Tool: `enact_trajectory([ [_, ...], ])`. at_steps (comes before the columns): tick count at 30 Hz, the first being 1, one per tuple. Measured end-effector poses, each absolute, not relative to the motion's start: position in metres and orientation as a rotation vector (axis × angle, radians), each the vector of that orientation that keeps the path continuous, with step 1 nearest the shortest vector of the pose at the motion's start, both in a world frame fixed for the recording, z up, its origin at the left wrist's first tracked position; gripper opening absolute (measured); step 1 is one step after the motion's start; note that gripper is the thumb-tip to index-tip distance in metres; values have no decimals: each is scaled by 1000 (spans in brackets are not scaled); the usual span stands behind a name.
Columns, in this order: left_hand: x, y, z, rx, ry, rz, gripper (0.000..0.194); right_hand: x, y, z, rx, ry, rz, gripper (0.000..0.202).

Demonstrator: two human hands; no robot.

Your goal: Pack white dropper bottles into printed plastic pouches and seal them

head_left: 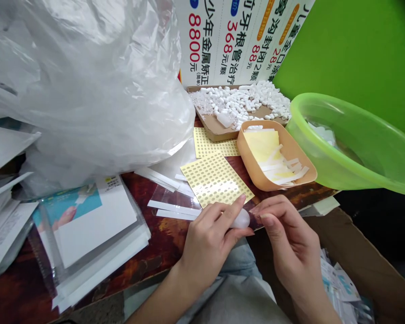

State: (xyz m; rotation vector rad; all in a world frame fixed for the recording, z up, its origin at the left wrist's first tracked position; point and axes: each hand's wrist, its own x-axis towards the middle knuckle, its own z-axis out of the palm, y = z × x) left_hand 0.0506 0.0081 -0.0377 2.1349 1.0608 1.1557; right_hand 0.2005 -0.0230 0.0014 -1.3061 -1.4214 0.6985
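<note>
My left hand (212, 234) is wrapped round a small whitish rounded piece (242, 219) at the table's front edge, its rounded end showing between the fingers. Just to the right, my right hand (286, 238) has thumb and fingertips pinched together; whatever lies between them is too small to make out. Beyond my left hand lies a yellow sheet of small round stickers (218, 180), with a second sticker sheet (207, 143) behind it. White strips and clear film (175, 209) lie left of the sheets.
An orange box (248, 166) holds paper and strips. Behind it stands a cardboard tray (216, 128) of white pieces. A green basin (344, 175) is at right, a large plastic bag (97, 90) and packets (97, 229) at left. Below right, a carton (374, 265) holds packages.
</note>
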Motion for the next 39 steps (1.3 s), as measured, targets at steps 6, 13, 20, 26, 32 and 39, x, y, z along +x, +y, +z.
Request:
enact_trajectory([
  [6, 51, 6, -38, 2304, 1062, 1215, 39, 197, -19, -5, -1333, -1474, 637, 21],
  [13, 51, 1, -39, 2347, 987, 1240, 37, 196, -18, -5, -1380, -1458, 595, 19],
  [20, 51, 3, -38, 2315, 959, 1247, 40, 198, -14, -10, -1345, -1372, 566, 15],
  [26, 48, 6, -40, 2218, 917, 1253, 41, 196, -8, -13, -1245, -1190, 754, 9],
  [32, 46, 7, -42, 2134, 935, 1263, 42, 194, -8, -17, -1243, -1110, 912, 6],
  [39, 47, 8, -39, 2137, 869, 1257, 39, 196, -8, -15, -1149, -1156, 977, 8],
])
